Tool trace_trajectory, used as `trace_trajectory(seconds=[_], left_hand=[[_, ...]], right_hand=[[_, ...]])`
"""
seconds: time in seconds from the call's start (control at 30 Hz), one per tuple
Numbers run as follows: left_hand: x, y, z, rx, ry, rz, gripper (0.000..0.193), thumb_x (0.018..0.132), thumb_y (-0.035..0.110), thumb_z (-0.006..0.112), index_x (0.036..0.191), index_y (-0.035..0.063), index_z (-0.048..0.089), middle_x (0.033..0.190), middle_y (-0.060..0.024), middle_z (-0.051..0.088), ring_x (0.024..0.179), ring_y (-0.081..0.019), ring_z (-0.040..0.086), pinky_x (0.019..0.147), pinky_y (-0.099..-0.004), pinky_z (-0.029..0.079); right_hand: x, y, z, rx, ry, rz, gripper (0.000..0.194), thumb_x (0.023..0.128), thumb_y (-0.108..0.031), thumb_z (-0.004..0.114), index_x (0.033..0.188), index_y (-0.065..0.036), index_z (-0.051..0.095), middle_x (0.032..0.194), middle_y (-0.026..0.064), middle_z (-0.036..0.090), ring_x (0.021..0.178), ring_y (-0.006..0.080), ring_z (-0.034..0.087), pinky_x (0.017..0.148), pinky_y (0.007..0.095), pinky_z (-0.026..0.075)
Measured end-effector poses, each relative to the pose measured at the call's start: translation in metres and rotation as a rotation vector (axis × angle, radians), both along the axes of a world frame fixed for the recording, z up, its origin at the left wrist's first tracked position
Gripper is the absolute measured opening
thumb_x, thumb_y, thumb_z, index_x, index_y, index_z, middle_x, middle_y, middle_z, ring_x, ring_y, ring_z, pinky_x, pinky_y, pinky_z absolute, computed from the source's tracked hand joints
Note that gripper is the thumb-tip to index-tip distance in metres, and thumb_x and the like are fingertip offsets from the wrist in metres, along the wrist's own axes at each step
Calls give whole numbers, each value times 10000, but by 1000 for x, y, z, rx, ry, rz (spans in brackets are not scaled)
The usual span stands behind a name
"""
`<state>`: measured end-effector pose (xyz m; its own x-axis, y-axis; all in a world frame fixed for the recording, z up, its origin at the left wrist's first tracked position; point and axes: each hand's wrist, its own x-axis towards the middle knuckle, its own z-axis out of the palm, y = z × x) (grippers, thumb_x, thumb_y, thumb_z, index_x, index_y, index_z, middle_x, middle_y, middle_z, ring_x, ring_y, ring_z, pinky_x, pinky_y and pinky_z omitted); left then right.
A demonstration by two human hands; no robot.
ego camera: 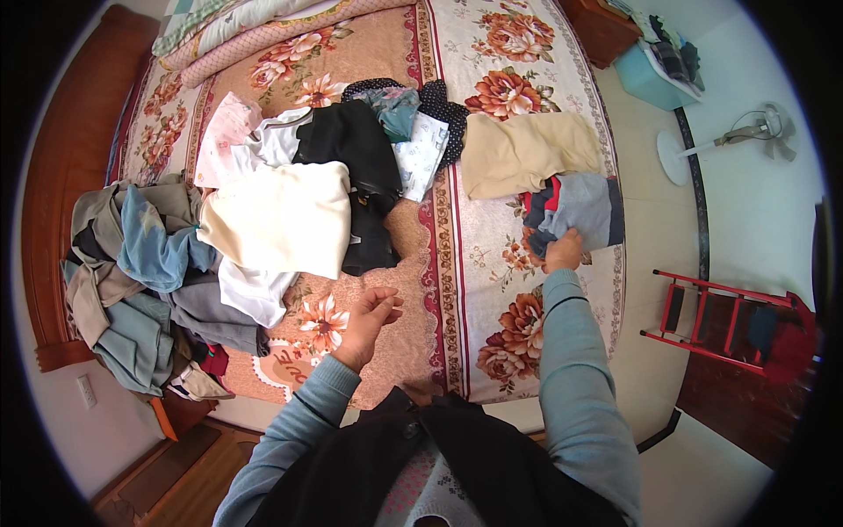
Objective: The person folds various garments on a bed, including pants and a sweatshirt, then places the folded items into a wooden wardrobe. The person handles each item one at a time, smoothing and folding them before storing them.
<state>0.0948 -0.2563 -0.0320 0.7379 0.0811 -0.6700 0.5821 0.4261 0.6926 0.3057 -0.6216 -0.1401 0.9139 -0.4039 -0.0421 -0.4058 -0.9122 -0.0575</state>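
My right hand (564, 251) is at the near edge of a folded grey garment (583, 209) with navy and red parts, its fingers closed on the cloth. Just beyond, touching that garment, lies a folded beige garment (527, 155). My left hand (367, 323) hovers over the bedspread, fingers loosely bent and apart, with nothing in it. Nearest to it are a folded cream garment (283, 221), a white garment (257, 290) partly beneath that, and black clothing (369, 247).
A floral bedspread (454, 283) covers the bed. Heaped clothes (141, 263) lie at the left by the wooden headboard (59, 197). Rolled bedding (263, 33) rests at the far side. On the floor at right are a white fan (737, 138), a blue bin (649, 76) and a red stepladder (718, 323).
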Motion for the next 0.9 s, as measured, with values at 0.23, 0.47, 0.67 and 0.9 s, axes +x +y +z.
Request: trace_trajectory(seconds=[0.23,0.47,0.67,0.9], left_hand=[[-3,-20,-2,-1,-22,-103,197,963,155,563,1135,59,567,1024,-54,638,882,-151,612,830,-296,499],[-23,-48,18,145,63,-389,427,934,333,604,1280,107,492,1231,-35,536,1051,-151,525,823,-339,463],[-45,-52,68,-49,56,-416,626,917,521,567,1399,162,394,1360,-55,453,1248,-208,420,961,-460,385],[-46,-28,152,-18,-434,-368,557,991,423,487,1418,82,379,1355,-66,471,1289,-179,401,1084,-361,317]], right_hand=[[-27,-31,3,346,141,164,330,716,-180,670,964,29,607,916,251,658,876,416,634,790,455,503],[-173,65,103,1536,892,-4,305,765,-190,610,992,13,634,807,42,626,694,121,586,632,271,470],[-248,119,143,2102,876,-1,333,843,-92,518,1152,14,579,1049,37,620,962,139,586,878,285,459],[-203,121,258,2239,533,430,366,842,-55,535,1200,11,573,1169,54,615,1096,173,583,990,317,436]])
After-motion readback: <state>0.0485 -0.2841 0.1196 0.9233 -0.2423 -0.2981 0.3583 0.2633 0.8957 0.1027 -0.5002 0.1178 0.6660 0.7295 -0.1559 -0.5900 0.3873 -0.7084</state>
